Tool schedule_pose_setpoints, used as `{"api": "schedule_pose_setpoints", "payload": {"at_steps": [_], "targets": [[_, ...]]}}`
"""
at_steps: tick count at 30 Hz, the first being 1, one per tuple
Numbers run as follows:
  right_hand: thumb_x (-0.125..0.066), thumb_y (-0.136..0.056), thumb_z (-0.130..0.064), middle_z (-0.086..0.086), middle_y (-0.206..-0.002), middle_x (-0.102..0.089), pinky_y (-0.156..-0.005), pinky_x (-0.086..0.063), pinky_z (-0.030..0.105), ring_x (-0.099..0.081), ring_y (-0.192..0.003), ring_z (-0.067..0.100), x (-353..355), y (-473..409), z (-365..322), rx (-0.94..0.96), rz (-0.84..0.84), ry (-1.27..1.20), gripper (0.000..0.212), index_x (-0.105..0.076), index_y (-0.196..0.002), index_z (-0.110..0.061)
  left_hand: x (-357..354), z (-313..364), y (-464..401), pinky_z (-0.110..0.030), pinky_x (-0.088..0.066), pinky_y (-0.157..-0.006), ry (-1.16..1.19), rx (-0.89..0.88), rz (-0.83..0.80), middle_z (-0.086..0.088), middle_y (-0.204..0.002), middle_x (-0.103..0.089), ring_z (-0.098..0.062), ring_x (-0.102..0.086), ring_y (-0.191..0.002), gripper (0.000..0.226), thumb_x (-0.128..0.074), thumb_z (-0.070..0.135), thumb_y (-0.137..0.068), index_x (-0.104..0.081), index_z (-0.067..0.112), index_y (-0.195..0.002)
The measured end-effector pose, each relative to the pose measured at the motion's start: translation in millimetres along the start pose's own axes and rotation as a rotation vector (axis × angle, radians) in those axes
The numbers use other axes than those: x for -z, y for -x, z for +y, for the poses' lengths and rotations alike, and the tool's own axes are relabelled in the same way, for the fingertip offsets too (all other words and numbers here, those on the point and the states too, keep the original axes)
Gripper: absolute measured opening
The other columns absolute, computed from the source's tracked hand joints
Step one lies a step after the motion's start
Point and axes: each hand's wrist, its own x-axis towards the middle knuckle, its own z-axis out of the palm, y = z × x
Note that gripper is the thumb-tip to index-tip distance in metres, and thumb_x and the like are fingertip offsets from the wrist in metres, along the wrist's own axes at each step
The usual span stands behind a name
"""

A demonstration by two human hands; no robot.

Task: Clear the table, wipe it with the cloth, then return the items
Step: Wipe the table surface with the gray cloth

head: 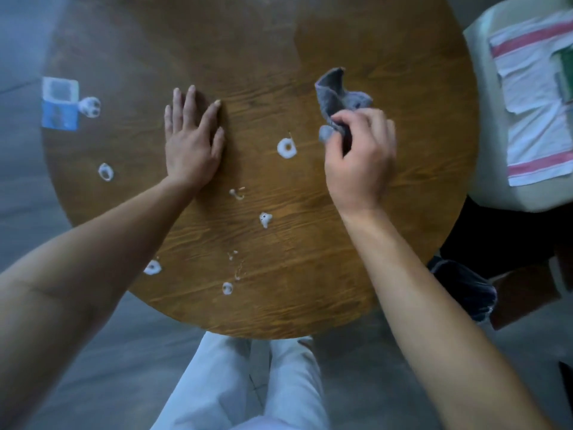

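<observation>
I am standing at a round wooden table with a dark brown grained top (279, 51), looking straight down at it. My left hand (190, 141) is lying flat on the wood left of centre, palm down, fingers straight and slightly spread, gripping nothing. My right hand (361, 156) is hovering over the right half of the table, fingers curled and pinching a crumpled grey cloth (338, 97); the loose end of the cloth is sticking up beyond my knuckles, and I cannot tell whether any of it is touching the wood. My two hands are well apart.

White foamy blobs are sitting on the tabletop: a ring-shaped white blob (286, 148) between my hands, nearer the right one, a small white splat (265, 219) nearer to me, a thin white ring (106, 172) far to the left, and two more white dabs near the front edge (152, 267) (227, 288). At the table's left edge a blue and white packet (59, 103) is lying flat, with a small white blob (90, 107) just beside it.

To the right of the table a white cloth with red stripes (533, 97) is lying on a pale cream seat (483, 150). My legs in light trousers (257, 386) are showing below the table's near edge.
</observation>
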Motion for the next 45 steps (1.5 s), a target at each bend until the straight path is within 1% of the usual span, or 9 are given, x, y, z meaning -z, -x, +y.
{"api": "schedule_pose_setpoints", "payload": {"at_steps": [6,12,16,19,23,30,34,41,45], "targets": [[-0.063,-0.088,-0.029,0.002,-0.101,-0.071,-0.085,-0.048,0.041,-0.064,-0.096,0.03,-68.5,19.3,-6.9,0.194,-0.486,0.105,0.024,-0.077,-0.105,-0.02,-0.5,-8.2,-2.7,-0.046,-0.005,-0.129,-0.023,0.024,0.013,-0.011,-0.171,-0.017,-0.034,-0.009,-0.159,0.052,-0.037,0.043,-0.106,-0.038,0.028,-0.157],[-0.059,-0.095,-0.041,0.008,-0.113,-0.059,-0.084,-0.05,0.04,-0.061,-0.1,0.028,-72.8,20.3,11.6,-0.162,-0.308,0.063,0.042,-0.06,-0.127,-0.015,3.4,-24.4,-9.9,-0.045,-0.008,-0.128,-0.05,0.014,0.039,-0.01,-0.169,-0.024,-0.033,-0.016,-0.158,0.055,-0.037,0.047,-0.106,-0.042,0.021,-0.154],[-0.054,-0.099,-0.041,0.013,-0.12,-0.055,-0.079,-0.052,0.043,-0.061,-0.104,0.032,-105.4,3.1,5.6,-0.025,-0.473,0.221,0.038,-0.058,-0.127,-0.015,4.9,-23.3,-10.7,-0.046,-0.002,-0.13,-0.046,0.063,0.006,-0.01,-0.172,-0.016,-0.031,-0.007,-0.16,0.063,-0.035,0.053,-0.106,-0.034,0.018,-0.159],[-0.052,-0.102,-0.033,0.01,-0.121,-0.057,-0.071,-0.043,0.035,-0.064,-0.101,0.029,-123.7,-21.0,-0.6,-0.002,-0.481,0.255,0.027,-0.057,-0.122,-0.016,6.7,-23.1,-10.9,-0.045,-0.003,-0.13,-0.048,0.062,-0.001,-0.01,-0.172,-0.016,-0.03,-0.007,-0.16,0.063,-0.035,0.052,-0.106,-0.035,0.018,-0.158],[-0.052,-0.1,-0.036,0.008,-0.122,-0.058,-0.075,-0.053,0.038,-0.066,-0.099,0.027,-138.0,-34.1,-14.3,-0.017,-0.421,0.22,0.028,-0.057,-0.122,-0.019,6.1,-19.8,-11.3,-0.045,-0.003,-0.13,-0.063,0.065,-0.005,-0.009,-0.172,-0.015,-0.03,-0.007,-0.16,0.062,-0.033,0.051,-0.106,-0.034,0.019,-0.159],[-0.064,-0.098,-0.028,0.003,-0.086,-0.066,-0.054,-0.034,0.024,-0.068,-0.063,0.027,-84.5,102.6,-25.3,0.166,-0.633,0.1,0.014,-0.063,-0.105,-0.016,6.8,-21.6,-10.6,-0.044,-0.004,-0.13,-0.039,0.07,-0.001,-0.009,-0.172,-0.018,-0.029,-0.009,-0.16,0.058,-0.031,0.049,-0.108,-0.037,0.019,-0.158],[-0.057,-0.096,-0.028,0.001,-0.088,-0.062,-0.05,-0.047,0.03,-0.068,-0.07,0.025,-40.6,164.0,-13.2,0.169,-0.758,0.078,0.014,-0.06,-0.105,-0.018,8.4,-21.5,-11.3,-0.043,-0.002,-0.13,-0.031,0.076,-0.012,-0.007,-0.172,-0.016,-0.028,-0.007,-0.16,0.058,-0.031,0.05,-0.108,-0.035,0.021,-0.158],[-0.058,-0.099,-0.018,0.008,-0.095,-0.067,-0.063,-0.035,0.03,-0.065,-0.073,0.03,-80.1,52.8,9.9,-0.048,-0.537,0.182,0.009,-0.06,-0.105,-0.012,8.3,-20.6,-11.6,-0.044,-0.003,-0.13,-0.029,0.083,-0.02,-0.007,-0.173,-0.015,-0.027,-0.006,-0.16,0.059,-0.03,0.05,-0.108,-0.035,0.021,-0.159],[-0.052,-0.098,-0.029,0.001,-0.102,-0.066,-0.07,-0.051,0.04,-0.065,-0.084,0.022,-99.0,-18.9,22.0,-0.172,-0.447,0.167,0.018,-0.054,-0.11,-0.016,8.2,-20.0,-10.1,-0.044,-0.003,-0.13,-0.032,0.081,-0.011,-0.007,-0.172,-0.016,-0.028,-0.007,-0.16,0.059,-0.03,0.05,-0.108,-0.035,0.021,-0.158]]}}
